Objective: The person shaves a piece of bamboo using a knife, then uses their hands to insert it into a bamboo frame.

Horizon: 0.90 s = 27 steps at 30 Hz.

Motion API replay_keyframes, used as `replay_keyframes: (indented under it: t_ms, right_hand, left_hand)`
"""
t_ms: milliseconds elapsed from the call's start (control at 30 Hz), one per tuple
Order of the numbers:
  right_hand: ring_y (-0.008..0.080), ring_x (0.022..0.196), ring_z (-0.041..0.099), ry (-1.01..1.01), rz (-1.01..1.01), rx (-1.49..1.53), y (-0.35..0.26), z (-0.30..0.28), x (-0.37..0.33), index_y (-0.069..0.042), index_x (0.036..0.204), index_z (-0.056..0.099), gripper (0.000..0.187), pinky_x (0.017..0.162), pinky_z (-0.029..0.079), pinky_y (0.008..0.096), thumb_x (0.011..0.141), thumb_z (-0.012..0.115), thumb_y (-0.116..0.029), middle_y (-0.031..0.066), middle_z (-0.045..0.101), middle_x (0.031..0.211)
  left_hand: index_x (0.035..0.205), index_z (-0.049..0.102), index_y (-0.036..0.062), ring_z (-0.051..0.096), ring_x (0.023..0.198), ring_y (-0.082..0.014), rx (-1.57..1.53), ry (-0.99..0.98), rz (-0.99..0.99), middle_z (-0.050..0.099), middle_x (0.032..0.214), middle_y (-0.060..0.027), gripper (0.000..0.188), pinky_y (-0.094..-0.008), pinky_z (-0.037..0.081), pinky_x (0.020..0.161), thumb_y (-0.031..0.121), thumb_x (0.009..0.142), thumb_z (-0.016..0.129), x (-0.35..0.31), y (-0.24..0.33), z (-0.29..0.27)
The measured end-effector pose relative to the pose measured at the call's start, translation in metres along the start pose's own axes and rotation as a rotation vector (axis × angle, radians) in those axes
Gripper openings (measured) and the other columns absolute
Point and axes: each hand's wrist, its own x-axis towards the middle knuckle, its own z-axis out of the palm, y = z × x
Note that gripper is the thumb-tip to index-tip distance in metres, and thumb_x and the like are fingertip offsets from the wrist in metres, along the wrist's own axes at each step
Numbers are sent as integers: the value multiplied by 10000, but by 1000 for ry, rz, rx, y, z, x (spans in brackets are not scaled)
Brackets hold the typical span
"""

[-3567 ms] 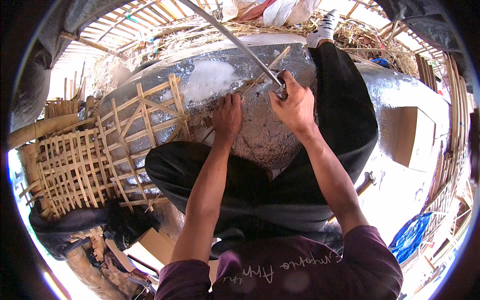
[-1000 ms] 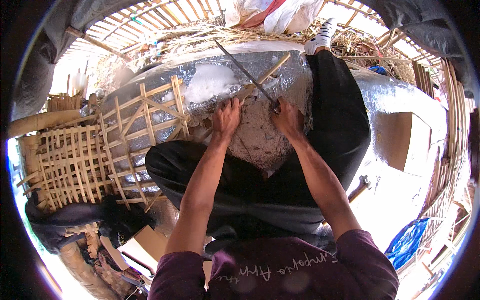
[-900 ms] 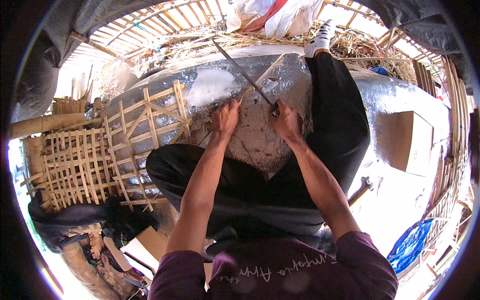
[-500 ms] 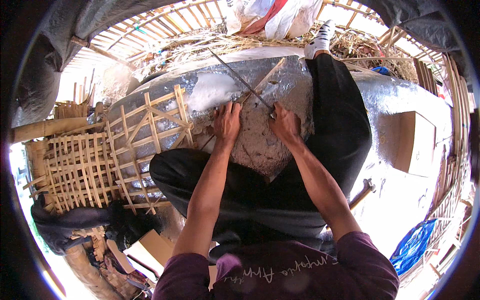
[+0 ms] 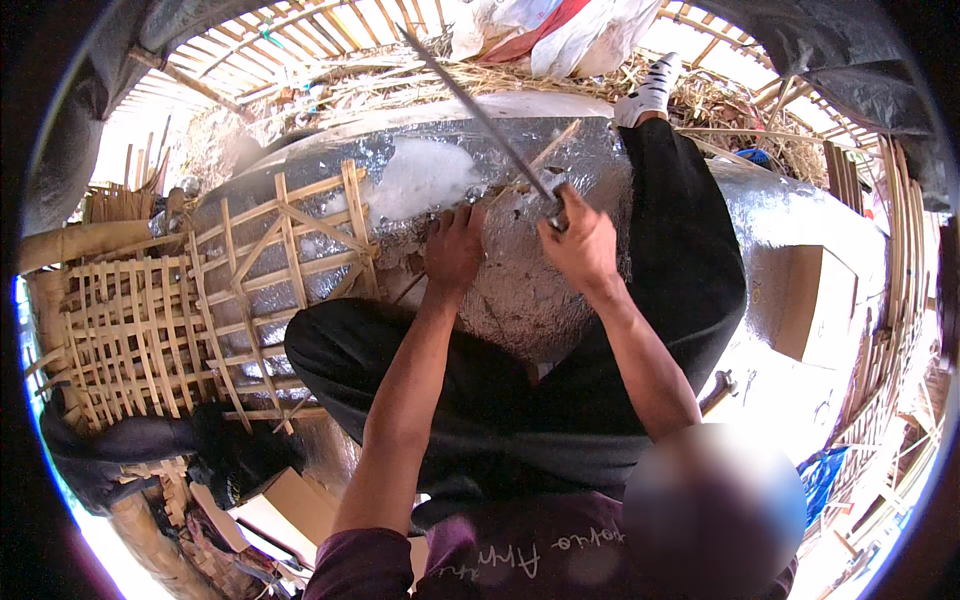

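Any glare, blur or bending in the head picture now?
Head view: glare whitens the silvery sheet at right, below the cardboard box; a blurred round patch hides part of the purple shirt; bamboo slats bow at the rim; the right hand and long blade show plainly.

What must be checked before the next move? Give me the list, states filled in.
1. Right hand closed on the handle end of the long blade: ok.
2. Left hand gripping the thin stick: cannot tell; its near end is hard to make out.
3. Blade clear of the stick: cannot tell; they cross in view.
4. Socked foot apart from the blade: ok.
5. Hammer apart from both hands: ok.
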Motion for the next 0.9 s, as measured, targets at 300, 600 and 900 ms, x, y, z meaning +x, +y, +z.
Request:
replay_keyframes:
  t_ms: [300,600,900]
  right_hand:
    - [322,691,678,-170,26,-186,36,32,-5,-48,1188,511,482,599,538,420,758,710,-134,155,678,805]
    - [322,637,664,-137,14,-219,37,40,-8,-39,1106,548,382,567,525,429,768,698,-134,138,661,733]
    - [389,658,661,-76,14,-170,46,43,-21,-84,1185,542,448,595,533,446,761,684,-112,152,668,730]
  left_hand:
    - [1146,532,61,588,984,-331,126,61,-18,598,1089,-135,277,-508,508,828,110,879,589,-9,-9,17]
    - [1084,562,66,587,983,-321,107,8,-95,608,1074,-123,274,-476,473,830,69,812,592,-11,-10,18]
    - [1079,563,61,569,996,-329,64,30,-75,610,1073,-110,265,-481,462,838,76,814,575,-8,0,16]
